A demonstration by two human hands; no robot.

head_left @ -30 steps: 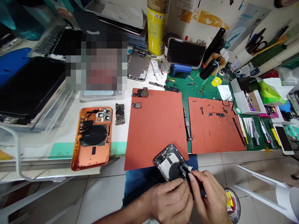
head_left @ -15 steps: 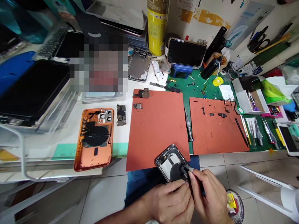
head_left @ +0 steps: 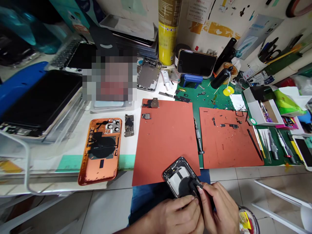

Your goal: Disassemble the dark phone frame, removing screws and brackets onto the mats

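An opened phone housing [head_left: 170, 175] with a dark frame is held tilted over the front edge of a red-brown mat. Inside it lies a black round charging coil [head_left: 184, 186] on a pale back. My left hand [head_left: 181, 213] is closed on the housing's lower end, fingertips at the coil's edge. With thumb and forefinger, my right hand [head_left: 219, 203] pinches the end of a black flex strip [head_left: 196, 184] beside the coil. The far end of the housing is hidden under both hands.
On the red-brown mat [head_left: 168, 139] sit a camera module [head_left: 154, 103] and a smaller module [head_left: 146, 116]. Left of it are a logic board [head_left: 129, 125] and an orange phone housing [head_left: 84, 165]. A screwdriver [head_left: 198, 136] lies between the two mats; tweezers [head_left: 265, 143] lie right.
The view has tilted slightly, so the bench appears lower. My right fingertips have shifted slightly on the flex strip, and the silvery end seen there before is now covered. The left hand keeps its grip.
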